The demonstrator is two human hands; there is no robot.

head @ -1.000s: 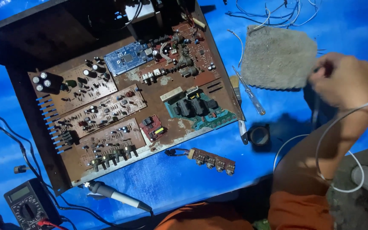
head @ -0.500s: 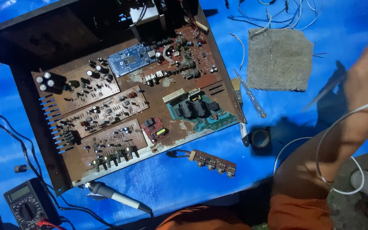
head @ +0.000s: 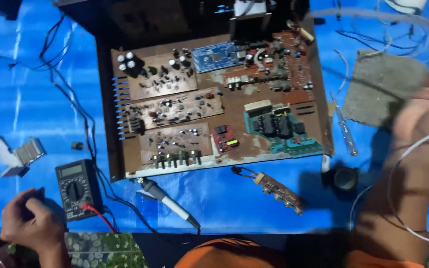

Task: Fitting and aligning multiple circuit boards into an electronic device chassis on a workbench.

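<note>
Two hands: left hand (head: 32,221) fingers curled, just beside multimeter (head: 78,188); right hand (head: 425,116) blurred, fingers unclear.

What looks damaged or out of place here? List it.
The open amplifier chassis has a rusty, stained floor around its circuit boards. A small circuit board lies loose outside it on the blue sheet, beside a soldering iron. The right hand is blurred.

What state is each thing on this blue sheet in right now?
Amplifier chassis: lid off, circuit boards exposed.
Multimeter: lying flat, red lead plugged in.
Soldering iron: lying loose, untouched.
Small board: detached, outside chassis.
Left hand: closed, beside multimeter.
Right hand: raised, blurred.
</note>
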